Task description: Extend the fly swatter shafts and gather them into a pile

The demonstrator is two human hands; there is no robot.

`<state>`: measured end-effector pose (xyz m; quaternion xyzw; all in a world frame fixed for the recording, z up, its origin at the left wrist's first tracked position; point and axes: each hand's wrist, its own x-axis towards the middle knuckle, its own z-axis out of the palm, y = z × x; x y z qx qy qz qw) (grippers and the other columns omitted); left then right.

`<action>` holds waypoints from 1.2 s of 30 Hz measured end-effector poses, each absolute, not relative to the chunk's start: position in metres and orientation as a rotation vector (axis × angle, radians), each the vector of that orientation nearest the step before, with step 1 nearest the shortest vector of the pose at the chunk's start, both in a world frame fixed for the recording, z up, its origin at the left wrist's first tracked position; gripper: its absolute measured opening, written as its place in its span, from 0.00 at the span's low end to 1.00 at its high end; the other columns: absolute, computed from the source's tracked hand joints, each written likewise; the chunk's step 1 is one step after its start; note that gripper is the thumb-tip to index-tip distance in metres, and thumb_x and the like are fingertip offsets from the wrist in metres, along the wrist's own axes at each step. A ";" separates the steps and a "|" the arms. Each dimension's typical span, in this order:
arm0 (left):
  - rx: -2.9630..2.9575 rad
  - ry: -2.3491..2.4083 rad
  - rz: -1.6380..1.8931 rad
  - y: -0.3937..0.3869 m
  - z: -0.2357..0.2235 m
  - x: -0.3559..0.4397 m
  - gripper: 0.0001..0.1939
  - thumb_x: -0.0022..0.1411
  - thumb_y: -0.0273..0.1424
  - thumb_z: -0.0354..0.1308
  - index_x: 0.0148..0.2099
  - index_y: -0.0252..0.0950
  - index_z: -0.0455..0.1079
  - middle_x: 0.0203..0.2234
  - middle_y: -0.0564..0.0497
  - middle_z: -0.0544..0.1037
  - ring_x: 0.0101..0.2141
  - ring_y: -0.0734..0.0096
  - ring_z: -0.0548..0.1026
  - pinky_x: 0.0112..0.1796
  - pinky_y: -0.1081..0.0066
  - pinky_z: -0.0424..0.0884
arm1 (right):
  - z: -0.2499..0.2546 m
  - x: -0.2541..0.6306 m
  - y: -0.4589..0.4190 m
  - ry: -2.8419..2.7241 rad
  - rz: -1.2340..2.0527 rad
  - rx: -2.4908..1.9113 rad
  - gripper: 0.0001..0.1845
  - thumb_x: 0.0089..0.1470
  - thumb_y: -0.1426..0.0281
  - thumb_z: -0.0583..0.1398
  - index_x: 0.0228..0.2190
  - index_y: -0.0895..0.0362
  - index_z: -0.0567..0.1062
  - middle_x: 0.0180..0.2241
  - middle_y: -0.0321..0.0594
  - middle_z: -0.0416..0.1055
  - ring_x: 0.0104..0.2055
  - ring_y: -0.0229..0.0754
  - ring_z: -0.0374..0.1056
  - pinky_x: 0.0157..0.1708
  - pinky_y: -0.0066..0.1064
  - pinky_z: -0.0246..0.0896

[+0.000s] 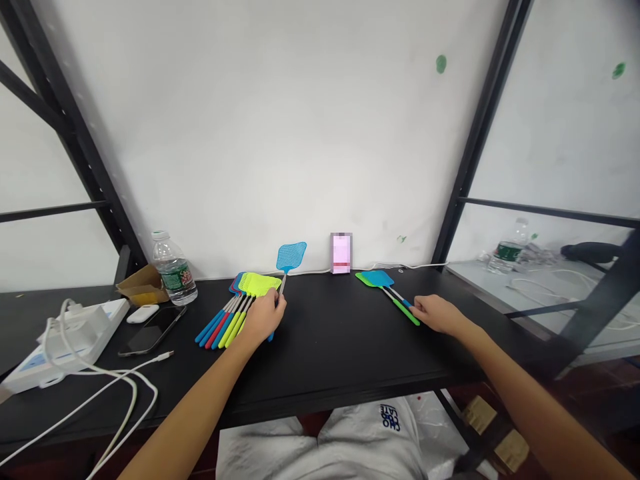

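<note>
My left hand (pixel 263 315) is closed around the shaft of a blue fly swatter (pixel 291 256), whose mesh head is raised above the desk; its blue handle tip shows below my fingers. Beside that hand lies a fanned row of fly swatters (pixel 259 285), with yellow-green heads on top and blue, red and yellow-green handles toward me. On the right, my right hand (pixel 435 313) pinches the handle end of another blue fly swatter (pixel 379 277). That one overlaps a green fly swatter (pixel 406 313) lying on the desk.
The black desk (pixel 325 333) meets a white wall. A phone (pixel 341 253) leans against the wall. At the left stand a water bottle (pixel 175 273), a cardboard box (pixel 144 285), a dark phone (pixel 153 330), a white case (pixel 143 314) and a power strip (pixel 75 340) with cables.
</note>
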<state>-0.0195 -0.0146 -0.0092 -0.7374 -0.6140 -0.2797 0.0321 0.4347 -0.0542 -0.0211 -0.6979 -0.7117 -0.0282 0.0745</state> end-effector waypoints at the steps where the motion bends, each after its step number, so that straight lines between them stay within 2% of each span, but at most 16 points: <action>1: -2.272 -1.883 -0.865 -0.014 -0.010 -0.020 0.14 0.66 0.38 0.43 0.33 0.37 0.63 0.25 0.48 0.73 0.27 0.67 0.72 0.27 0.73 0.54 | -0.020 0.435 -0.054 -2.138 -0.085 -2.087 0.17 0.57 0.59 0.53 0.24 0.55 0.69 0.25 0.40 0.68 0.26 0.39 0.61 0.25 0.29 0.43; 10: -2.292 -1.890 -0.853 -0.016 -0.008 -0.019 0.15 0.66 0.39 0.43 0.32 0.37 0.63 0.25 0.49 0.73 0.28 0.67 0.71 0.27 0.73 0.53 | -0.022 0.432 -0.052 -2.073 -0.039 -2.070 0.20 0.58 0.56 0.51 0.24 0.56 0.69 0.26 0.42 0.70 0.27 0.41 0.64 0.26 0.29 0.46; 14: -2.319 -1.898 -0.836 -0.016 -0.009 -0.019 0.14 0.65 0.38 0.43 0.31 0.37 0.61 0.24 0.50 0.72 0.27 0.68 0.71 0.26 0.72 0.53 | -0.020 0.424 -0.054 -1.990 -0.020 -2.075 0.27 0.59 0.50 0.46 0.24 0.57 0.70 0.26 0.44 0.70 0.29 0.43 0.66 0.27 0.30 0.48; 17: -2.345 -1.883 -0.835 -0.014 -0.010 -0.019 0.14 0.65 0.37 0.43 0.30 0.38 0.60 0.24 0.50 0.71 0.27 0.68 0.70 0.27 0.72 0.54 | -0.018 0.414 -0.054 -1.985 -0.064 -2.125 0.27 0.54 0.45 0.50 0.27 0.56 0.70 0.30 0.44 0.71 0.32 0.45 0.67 0.27 0.30 0.48; 20: -2.354 -1.879 -0.846 -0.012 -0.012 -0.020 0.13 0.65 0.37 0.43 0.29 0.38 0.59 0.24 0.50 0.71 0.27 0.69 0.70 0.27 0.73 0.54 | -0.019 0.404 -0.054 -1.974 -0.141 -2.207 0.23 0.53 0.48 0.53 0.30 0.56 0.69 0.32 0.45 0.71 0.34 0.48 0.68 0.28 0.30 0.50; 27: -2.369 -1.879 -0.866 -0.011 -0.015 -0.020 0.14 0.64 0.38 0.44 0.29 0.38 0.58 0.23 0.51 0.70 0.26 0.70 0.69 0.27 0.73 0.54 | -0.022 0.390 -0.063 -1.970 -0.221 -2.269 0.18 0.57 0.56 0.50 0.34 0.57 0.69 0.34 0.47 0.71 0.36 0.50 0.69 0.31 0.33 0.54; 33: -2.383 -1.850 -0.905 -0.012 -0.013 -0.019 0.13 0.65 0.38 0.43 0.30 0.38 0.58 0.23 0.51 0.70 0.26 0.70 0.70 0.26 0.73 0.55 | -0.019 0.373 -0.066 -1.931 -0.231 -2.344 0.17 0.58 0.57 0.51 0.35 0.59 0.69 0.33 0.49 0.71 0.36 0.51 0.70 0.33 0.35 0.56; 36: -2.414 -1.815 -0.941 -0.016 -0.010 -0.018 0.13 0.67 0.38 0.42 0.32 0.38 0.59 0.23 0.52 0.70 0.25 0.71 0.70 0.27 0.73 0.55 | -0.011 0.359 -0.072 -1.813 -0.403 -2.340 0.17 0.57 0.59 0.53 0.35 0.61 0.70 0.35 0.53 0.70 0.37 0.52 0.70 0.33 0.35 0.56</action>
